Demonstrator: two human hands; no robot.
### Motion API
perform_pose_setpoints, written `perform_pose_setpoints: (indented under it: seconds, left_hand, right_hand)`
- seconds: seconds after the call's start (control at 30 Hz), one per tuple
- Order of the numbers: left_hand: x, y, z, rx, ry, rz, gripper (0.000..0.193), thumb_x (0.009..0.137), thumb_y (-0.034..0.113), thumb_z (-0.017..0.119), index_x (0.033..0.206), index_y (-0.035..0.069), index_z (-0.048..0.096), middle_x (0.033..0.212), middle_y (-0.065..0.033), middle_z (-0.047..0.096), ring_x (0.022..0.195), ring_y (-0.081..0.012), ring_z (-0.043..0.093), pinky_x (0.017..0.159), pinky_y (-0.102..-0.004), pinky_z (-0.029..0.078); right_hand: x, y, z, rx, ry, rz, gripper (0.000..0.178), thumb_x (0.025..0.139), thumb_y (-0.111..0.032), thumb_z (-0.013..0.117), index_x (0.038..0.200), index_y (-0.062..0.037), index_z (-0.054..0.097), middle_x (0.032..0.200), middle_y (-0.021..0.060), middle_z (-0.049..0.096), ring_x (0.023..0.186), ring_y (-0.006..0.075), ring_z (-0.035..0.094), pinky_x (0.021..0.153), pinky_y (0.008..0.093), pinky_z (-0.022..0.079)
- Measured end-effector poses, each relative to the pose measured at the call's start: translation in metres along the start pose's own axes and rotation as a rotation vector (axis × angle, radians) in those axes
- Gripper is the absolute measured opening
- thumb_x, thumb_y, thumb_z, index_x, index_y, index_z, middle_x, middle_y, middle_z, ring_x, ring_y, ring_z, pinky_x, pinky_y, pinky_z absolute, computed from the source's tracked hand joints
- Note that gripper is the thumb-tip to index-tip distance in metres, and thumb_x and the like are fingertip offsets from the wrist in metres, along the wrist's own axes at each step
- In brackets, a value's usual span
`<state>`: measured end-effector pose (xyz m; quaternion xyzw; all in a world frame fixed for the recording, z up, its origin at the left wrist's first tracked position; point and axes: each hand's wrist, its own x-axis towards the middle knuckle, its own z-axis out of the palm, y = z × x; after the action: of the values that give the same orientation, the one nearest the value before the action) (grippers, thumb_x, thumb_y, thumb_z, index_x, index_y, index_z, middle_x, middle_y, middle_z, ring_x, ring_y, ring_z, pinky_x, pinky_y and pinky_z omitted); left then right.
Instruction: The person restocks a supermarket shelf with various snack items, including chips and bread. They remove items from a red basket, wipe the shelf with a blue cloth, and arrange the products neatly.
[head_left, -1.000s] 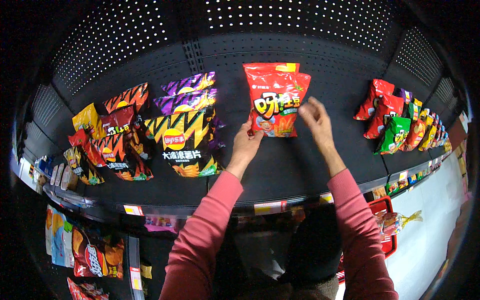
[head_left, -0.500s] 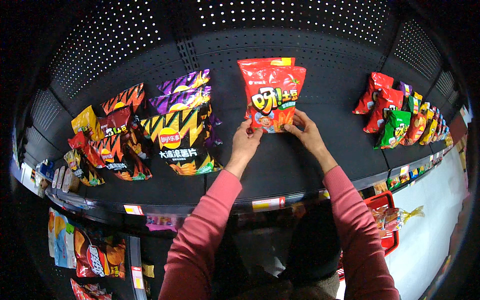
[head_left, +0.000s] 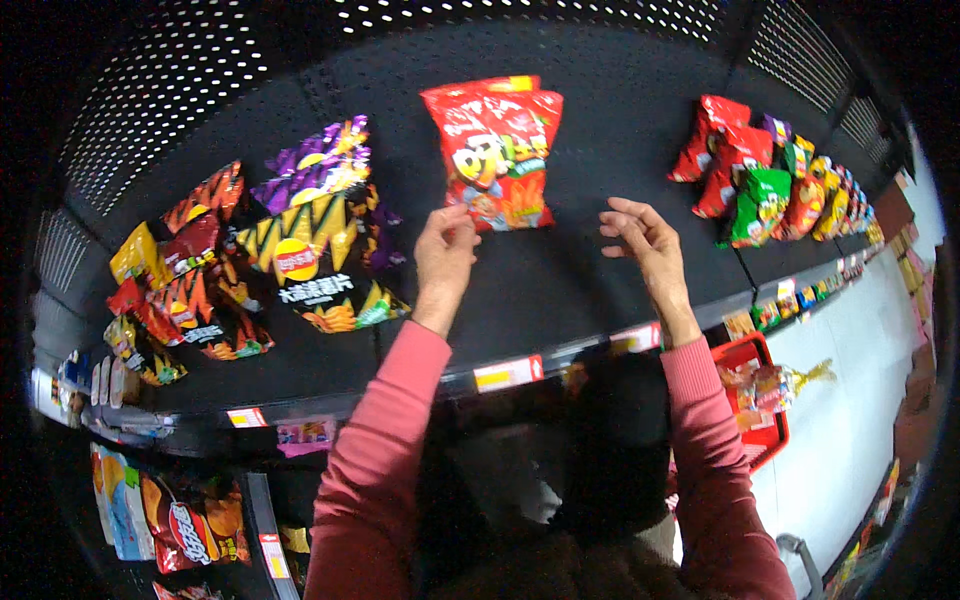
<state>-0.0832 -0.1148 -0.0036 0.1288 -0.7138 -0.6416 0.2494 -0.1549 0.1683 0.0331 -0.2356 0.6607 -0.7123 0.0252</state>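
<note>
Two red snack bags (head_left: 500,150) stand one behind the other on the middle of a black shelf (head_left: 560,280), their fronts facing me. My left hand (head_left: 447,255) is at the front bag's lower left corner, its fingers loosely bent and not wrapped round the bag. Whether its fingertips still touch the bag I cannot tell. To the right of the bags, my right hand (head_left: 648,245) hangs over the shelf, apart from them. Its fingers are bent and spread from the thumb, with nothing between them.
Black and yellow chip bags (head_left: 320,265), purple bags (head_left: 320,165) and several others stand to the left. Green (head_left: 760,205) and red bags (head_left: 735,165) line the right. Price tags (head_left: 508,373) edge the shelf. A red basket (head_left: 768,440) stands lower right; more bags (head_left: 190,520) fill a lower shelf.
My right hand has let go of the front red bag and moved away to the right. My left hand's hold has loosened. The view has shifted, so the shelf appears further left and higher.
</note>
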Motion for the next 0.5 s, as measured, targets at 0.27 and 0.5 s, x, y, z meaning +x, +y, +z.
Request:
perform_pose_setpoints:
  seconds: [0.27,0.5]
  left_hand:
    - [-0.023,0.017,0.008,0.103,-0.435,-0.139,0.027,0.104,0.031,0.052,0.107,0.008,0.065,0.106,-0.0068,0.070,0.093,-0.0161,0.069,0.074,-0.0279,0.054]
    - [-0.036,0.016,0.015,0.225,-0.614,-0.287,0.043,0.098,0.048,0.062,0.106,0.006,0.066,0.103,-0.0066,0.069,0.096,-0.0155,0.067,0.081,-0.0283,0.051]
  right_hand:
    - [-0.195,0.011,-0.143,-0.358,0.238,0.290,0.021,0.104,-0.014,0.056,0.119,-0.0041,0.067,0.100,0.0039,0.071,0.084,0.0076,0.065,0.068,0.0238,0.054]
    - [-0.371,0.099,-0.222,-0.504,0.348,0.689,0.029,0.098,-0.027,0.056,0.111,-0.0037,0.067,0.092,0.0094,0.070,0.075,0.0196,0.065,0.065,0.0344,0.052]
